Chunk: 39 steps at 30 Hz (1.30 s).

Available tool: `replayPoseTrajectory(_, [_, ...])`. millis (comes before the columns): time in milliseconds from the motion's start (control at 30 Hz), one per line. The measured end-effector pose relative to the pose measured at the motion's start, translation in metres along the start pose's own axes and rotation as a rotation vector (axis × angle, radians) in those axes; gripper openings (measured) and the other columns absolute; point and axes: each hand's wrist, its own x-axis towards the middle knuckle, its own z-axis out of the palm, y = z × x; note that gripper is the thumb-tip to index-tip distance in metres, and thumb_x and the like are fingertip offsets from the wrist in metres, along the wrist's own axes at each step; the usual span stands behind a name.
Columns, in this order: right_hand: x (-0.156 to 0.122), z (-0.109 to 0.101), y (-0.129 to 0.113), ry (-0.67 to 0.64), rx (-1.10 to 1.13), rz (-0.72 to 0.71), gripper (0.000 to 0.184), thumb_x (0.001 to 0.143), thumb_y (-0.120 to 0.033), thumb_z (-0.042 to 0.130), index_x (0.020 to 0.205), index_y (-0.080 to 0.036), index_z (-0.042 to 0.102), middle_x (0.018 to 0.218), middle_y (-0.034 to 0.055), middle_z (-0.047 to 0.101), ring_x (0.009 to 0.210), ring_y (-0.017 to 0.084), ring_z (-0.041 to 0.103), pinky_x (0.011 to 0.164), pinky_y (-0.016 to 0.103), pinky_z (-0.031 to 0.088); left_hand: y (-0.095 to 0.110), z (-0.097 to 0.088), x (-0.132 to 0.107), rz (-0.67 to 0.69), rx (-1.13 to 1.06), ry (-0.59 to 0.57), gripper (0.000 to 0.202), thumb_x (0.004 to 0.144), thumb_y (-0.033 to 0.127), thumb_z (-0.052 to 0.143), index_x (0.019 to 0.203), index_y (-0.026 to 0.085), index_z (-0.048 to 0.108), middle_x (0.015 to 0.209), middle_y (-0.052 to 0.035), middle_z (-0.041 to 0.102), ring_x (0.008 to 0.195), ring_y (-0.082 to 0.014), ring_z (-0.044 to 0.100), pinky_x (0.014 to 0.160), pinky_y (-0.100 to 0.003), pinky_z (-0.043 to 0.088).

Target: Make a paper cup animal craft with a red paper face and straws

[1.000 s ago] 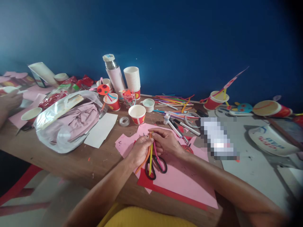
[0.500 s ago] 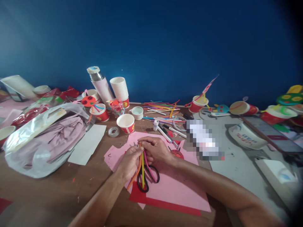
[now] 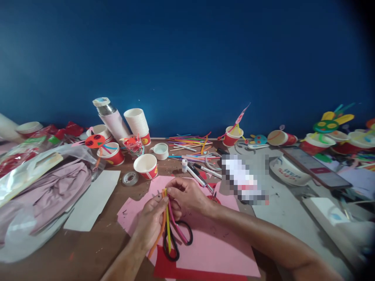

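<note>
Orange [image 3: 157, 239], yellow [image 3: 168, 230] and pink [image 3: 177, 229] pipe cleaners hang side by side, their upper ends together. My left hand [image 3: 150, 218] is closed round them near the top, thumb in front. My right hand [image 3: 187, 196] pinches the bundle's upper end, its fingertips touching those of the left. Below the hands, black-handled scissors [image 3: 176, 255] lie on pink paper [image 3: 216, 246], their blades mostly hidden by my left hand. Red paper [image 3: 164, 265] shows under the pink sheet's near edge. A red drawn cutout [image 3: 214, 199] is partly covered by my right wrist.
Behind the hands are a paper cup [image 3: 145, 167], a tape roll [image 3: 130, 178], pens [image 3: 196, 175] and loose pipe cleaners [image 3: 190, 141]. A plastic bag [image 3: 26, 230] with pink cloth lies left. Decorated cups [image 3: 233, 136] and a phone [image 3: 318, 168] stand or lie to the right.
The view has shifted, so the table's things sit lower and further left. Both hands keep hold of the pipe cleaners at their upper ends.
</note>
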Motion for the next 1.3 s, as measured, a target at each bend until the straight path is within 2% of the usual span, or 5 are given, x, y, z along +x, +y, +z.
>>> replayPoseTrajectory(300, [-0.005, -0.018, -0.035, 0.059, -0.336, -0.196, 0.011, 0.079, -0.025, 0.055, 0.076, -0.017, 0.062, 0.069, -0.0004, 0.061, 0.062, 0.01, 0.054, 0.056, 0.02, 0.042, 0.0, -0.005, 0.001, 0.007, -0.012, 0.031, 0.027, 0.07, 0.031, 0.07, 0.087, 0.012, 0.062, 0.076, -0.0073, 0.069, 0.065, -0.0189, 0.066, 0.065, -0.032, 0.053])
replayPoseTrajectory(567, [0.046, -0.108, -0.118, 0.357, -0.861, -0.56, 0.025, 0.087, -0.033, 0.047, 0.099, -0.02, 0.065, 0.08, 0.002, 0.067, 0.065, 0.012, 0.058, 0.06, 0.023, 0.041, 0.01, -0.005, 0.001, 0.014, -0.069, 0.121, 0.033, 0.064, 0.033, 0.073, 0.086, 0.012, 0.059, 0.075, -0.0109, 0.07, 0.068, -0.0233, 0.067, 0.063, -0.035, 0.053])
replayPoseTrajectory(767, [0.104, -0.133, -0.078, 0.309, -1.605, -0.424, 0.031, 0.092, -0.025, 0.037, 0.11, -0.022, 0.063, 0.114, 0.0054, 0.062, 0.102, 0.018, 0.055, 0.088, 0.03, 0.037, 0.011, -0.007, 0.001, 0.001, -0.101, 0.1, 0.031, 0.065, 0.031, 0.072, 0.085, 0.012, 0.059, 0.069, -0.0079, 0.068, 0.061, -0.0198, 0.064, 0.06, -0.032, 0.052])
replayPoseTrajectory(1000, [0.105, -0.138, -0.042, 0.063, -1.754, -0.258, 0.023, 0.086, -0.025, 0.048, 0.088, -0.019, 0.071, 0.089, 0.0103, 0.069, 0.088, 0.021, 0.062, 0.073, 0.027, 0.042, 0.01, -0.009, 0.002, -0.004, -0.118, 0.077, 0.028, 0.066, 0.031, 0.071, 0.085, 0.013, 0.062, 0.069, -0.0077, 0.067, 0.061, -0.0195, 0.064, 0.058, -0.03, 0.05])
replayPoseTrajectory(1300, [0.106, -0.141, -0.045, 0.189, -1.704, -0.212, 0.02, 0.084, -0.021, 0.048, 0.085, -0.015, 0.067, 0.091, 0.013, 0.068, 0.087, 0.022, 0.061, 0.071, 0.028, 0.042, 0.014, -0.007, 0.0, 0.024, -0.12, 0.062, 0.028, 0.067, 0.03, 0.07, 0.086, 0.012, 0.059, 0.068, -0.0071, 0.067, 0.059, -0.0173, 0.062, 0.057, -0.029, 0.049])
